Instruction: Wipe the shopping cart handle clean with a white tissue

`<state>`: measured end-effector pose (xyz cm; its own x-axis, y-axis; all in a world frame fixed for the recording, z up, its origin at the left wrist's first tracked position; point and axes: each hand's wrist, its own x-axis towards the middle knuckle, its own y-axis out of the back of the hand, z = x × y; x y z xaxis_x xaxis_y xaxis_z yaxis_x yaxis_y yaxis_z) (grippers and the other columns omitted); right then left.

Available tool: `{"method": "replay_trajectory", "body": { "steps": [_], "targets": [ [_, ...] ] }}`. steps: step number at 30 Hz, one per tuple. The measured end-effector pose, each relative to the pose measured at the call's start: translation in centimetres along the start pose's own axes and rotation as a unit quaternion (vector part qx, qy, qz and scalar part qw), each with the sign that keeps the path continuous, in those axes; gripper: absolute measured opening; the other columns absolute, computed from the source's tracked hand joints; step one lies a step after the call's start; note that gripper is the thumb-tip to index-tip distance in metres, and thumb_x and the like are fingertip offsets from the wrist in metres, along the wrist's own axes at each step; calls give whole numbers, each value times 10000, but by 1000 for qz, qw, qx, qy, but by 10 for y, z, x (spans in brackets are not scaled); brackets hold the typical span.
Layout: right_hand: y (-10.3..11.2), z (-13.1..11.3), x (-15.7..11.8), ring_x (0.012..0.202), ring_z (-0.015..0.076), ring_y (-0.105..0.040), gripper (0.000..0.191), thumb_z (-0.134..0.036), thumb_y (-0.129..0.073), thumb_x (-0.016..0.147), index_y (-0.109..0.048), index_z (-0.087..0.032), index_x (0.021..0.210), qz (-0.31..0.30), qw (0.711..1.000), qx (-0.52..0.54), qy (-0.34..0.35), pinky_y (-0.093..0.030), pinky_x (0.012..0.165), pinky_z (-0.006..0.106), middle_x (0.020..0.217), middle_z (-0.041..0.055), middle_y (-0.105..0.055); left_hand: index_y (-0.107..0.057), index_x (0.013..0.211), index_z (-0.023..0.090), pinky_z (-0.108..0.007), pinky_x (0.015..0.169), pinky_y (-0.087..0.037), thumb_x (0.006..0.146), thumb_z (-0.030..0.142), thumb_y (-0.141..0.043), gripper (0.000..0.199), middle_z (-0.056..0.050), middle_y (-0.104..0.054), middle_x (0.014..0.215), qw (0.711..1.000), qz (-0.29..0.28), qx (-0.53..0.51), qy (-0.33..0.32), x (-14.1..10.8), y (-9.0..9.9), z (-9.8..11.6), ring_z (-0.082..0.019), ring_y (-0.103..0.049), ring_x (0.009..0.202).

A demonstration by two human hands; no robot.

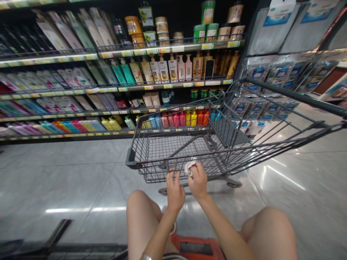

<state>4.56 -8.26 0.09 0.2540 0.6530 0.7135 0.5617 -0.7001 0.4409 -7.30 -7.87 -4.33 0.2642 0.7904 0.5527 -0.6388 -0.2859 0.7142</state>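
- Clearly, nearest in view, an orange-red frame sat at six o'clock from the hands, between the person's knees.
- The left hand was loosely spread, fingers a little bent, with nothing visible in its grasp; its fingertips reached the cart's near side, though I could not tell whether they touched the wire.
- The right hand was mostly closed, thumb and fingers pinched round a white cloth.
- That cloth lay crumpled at eleven o'clock from the right hand, against or just before the wires. It looked light, limp and hard to damage, best bunched under the fingertips; whether it was damp could not be told.
- The shopping cart stood at twelve o'clock, side-on. Its wire basket looked stiff, smooth and fairly heavy, perhaps slick to bare fingers, and likely to roll if pressed sideways.
- For steadying it, the firmest holds seemed the top rail, the front corner at ten o'clock, or the push handle at two o'clock; single thin wires offered a poorer grip.
- Beyond, shelves of bottles ran from ten to twelve o'clock, and hanging packets filled one o'clock.
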Motion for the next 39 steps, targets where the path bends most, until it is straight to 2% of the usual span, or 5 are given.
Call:
{"method": "replay_trajectory", "body": {
  "steps": [5,8,24,32,39],
  "targets": [
    [-9,12,-10,914,226,-485,324,-49,-393,772,-631,-219,912,-143,989,-37,-15,-418,810,354,975,99,-553,-361,1307,141,-548,996,-361,700,-30,-385,631,-171,-381,1303,1000,-1,-7,6,3,-2,2,-305,-317,1273],
    [-13,16,-18,901,231,-468,335,-58,-384,794,-642,-221,932,-181,982,-29,-38,-404,809,363,973,105,-551,-388,1277,142,-547,997,-365,690,-35,-388,614,-165,-391,1301,1000,6,-5,13,3,-2,3,-306,-317,1277],
    [-17,19,-24,860,218,-459,297,-78,-396,820,-656,-214,862,-184,980,-73,-17,-393,762,329,937,99,-558,-426,1243,118,-524,1030,-346,652,-51,-367,618,-168,-400,1339,999,-4,-35,25,-1,-2,2,-281,-292,1306],
    [-30,31,-54,889,229,-504,348,-19,-430,729,-659,-181,935,-257,961,-29,-100,-426,780,340,984,117,-565,-424,1242,118,-524,1038,-340,684,-37,-365,582,-167,-413,1332,999,-11,-42,27,-2,-2,0,-275,-295,1310],
    [-42,26,-66,939,200,-517,393,-12,-456,642,-667,-207,911,-208,948,86,-226,-418,877,346,983,70,-561,-424,1238,109,-533,1046,-324,695,-24,-361,563,-170,-409,1344,998,-13,-50,38,-2,-1,2,-272,-287,1317]
  ]
}}
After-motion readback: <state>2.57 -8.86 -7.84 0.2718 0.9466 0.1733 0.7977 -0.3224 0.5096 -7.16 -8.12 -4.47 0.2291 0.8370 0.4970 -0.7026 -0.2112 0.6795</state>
